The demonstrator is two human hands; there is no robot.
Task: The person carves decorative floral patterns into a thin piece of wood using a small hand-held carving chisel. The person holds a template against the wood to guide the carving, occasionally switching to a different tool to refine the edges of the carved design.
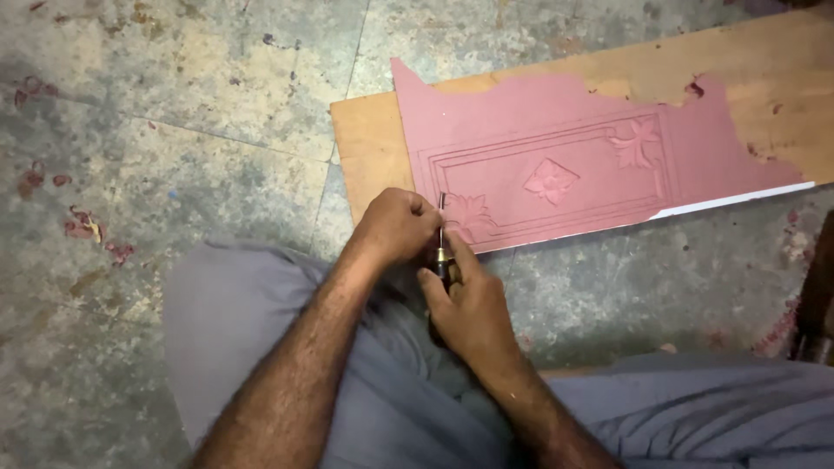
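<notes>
A long wooden panel (786, 95) lies on the floor, partly coated in reddish-pink paint (521, 122) with a carved frame, a diamond flower (551, 181) and corner flowers. My right hand (469, 304) grips the dark handle of a small carving chisel (441, 234), its thin metal blade pointing up at the panel's near left corner flower (473, 215). My left hand (398, 226) is closed around the blade near its tip, touching the panel's edge.
The floor is worn grey stone (174, 130) with red paint spots (82, 226). My knees in grey trousers (234, 304) fill the lower view. A dark object (817, 295) stands at the right edge.
</notes>
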